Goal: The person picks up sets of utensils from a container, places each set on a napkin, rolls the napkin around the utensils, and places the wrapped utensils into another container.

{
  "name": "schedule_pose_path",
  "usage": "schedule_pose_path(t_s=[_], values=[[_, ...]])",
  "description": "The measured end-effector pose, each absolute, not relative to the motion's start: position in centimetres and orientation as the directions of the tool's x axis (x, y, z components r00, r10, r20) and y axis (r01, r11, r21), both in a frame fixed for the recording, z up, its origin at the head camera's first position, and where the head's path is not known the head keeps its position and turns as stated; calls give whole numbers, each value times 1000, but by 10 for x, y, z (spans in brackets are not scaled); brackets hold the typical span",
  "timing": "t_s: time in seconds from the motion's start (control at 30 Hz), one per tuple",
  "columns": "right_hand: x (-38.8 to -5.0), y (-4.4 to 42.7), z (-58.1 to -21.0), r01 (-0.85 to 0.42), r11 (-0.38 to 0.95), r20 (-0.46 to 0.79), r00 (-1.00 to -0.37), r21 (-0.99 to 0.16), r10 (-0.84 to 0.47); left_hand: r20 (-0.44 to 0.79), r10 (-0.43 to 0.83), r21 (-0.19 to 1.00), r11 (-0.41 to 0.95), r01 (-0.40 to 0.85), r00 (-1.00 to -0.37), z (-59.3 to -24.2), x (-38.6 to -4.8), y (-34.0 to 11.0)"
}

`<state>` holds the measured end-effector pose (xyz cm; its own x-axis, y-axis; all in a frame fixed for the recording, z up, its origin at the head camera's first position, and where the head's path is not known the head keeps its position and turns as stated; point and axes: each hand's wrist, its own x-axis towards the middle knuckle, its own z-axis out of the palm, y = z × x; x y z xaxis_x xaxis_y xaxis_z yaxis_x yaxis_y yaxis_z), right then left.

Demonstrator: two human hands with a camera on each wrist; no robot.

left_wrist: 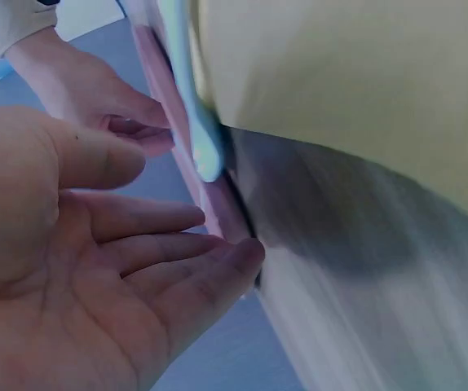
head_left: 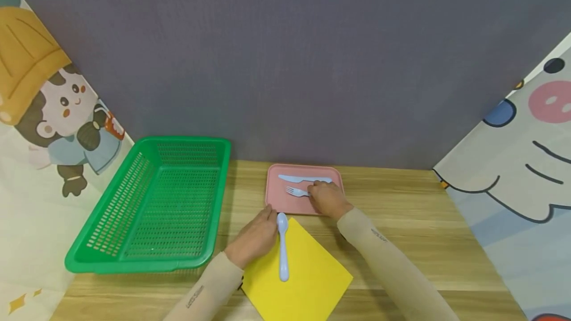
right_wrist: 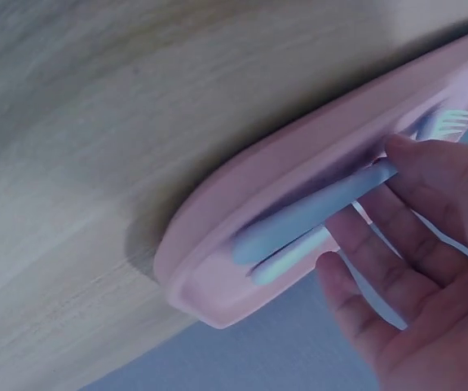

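On a pink tray (head_left: 281, 204) lie a light-blue knife (head_left: 292, 179) and, nearer the front, a light-blue fork (head_left: 294, 191). My right hand (head_left: 329, 199) pinches the fork's handle (right_wrist: 299, 218) between thumb and fingers; the knife's handle (right_wrist: 293, 257) lies beside it in the right wrist view. My left hand (head_left: 256, 237) is at the tray's front left corner, fingers nearly straight and holding nothing; contact with the rim is unclear. Right of it, a light-blue spoon (head_left: 283, 256) lies on a yellow sheet (head_left: 312, 271), its bowl pointing toward the tray.
A green perforated basket (head_left: 171, 212) stands on the wooden table (head_left: 401, 207) to the left. Behind the table rises a grey wall (head_left: 285, 63), with cartoon-printed panels at both sides.
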<state>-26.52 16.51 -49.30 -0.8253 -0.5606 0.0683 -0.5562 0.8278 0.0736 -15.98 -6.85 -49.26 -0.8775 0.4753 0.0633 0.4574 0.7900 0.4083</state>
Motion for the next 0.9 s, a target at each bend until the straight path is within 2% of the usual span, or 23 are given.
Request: schedule_pose_path(t_s=[0.13, 0.33, 0.5, 0.73, 0.9], values=[[-262, 166, -491, -571, 818, 112, -810, 71, -575, 91, 493, 374, 789, 488, -866, -488, -145, -73], [-250, 168, -486, -609, 793, 217, -772, 15, -597, 39, 520, 317, 804, 504, -853, -481, -120, -79], [-231, 167, -473, -618, 785, 220, -772, -41, -597, 24, 548, 256, 805, 535, -836, -475, -100, -84], [-197, 163, -462, -610, 782, 223, -786, -127, -577, 33, 533, 291, 804, 519, -845, -475, -80, -92], [-175, 159, -462, -590, 784, 177, -807, -193, -564, -14, 537, 324, 800, 504, -843, -476, -72, -97]])
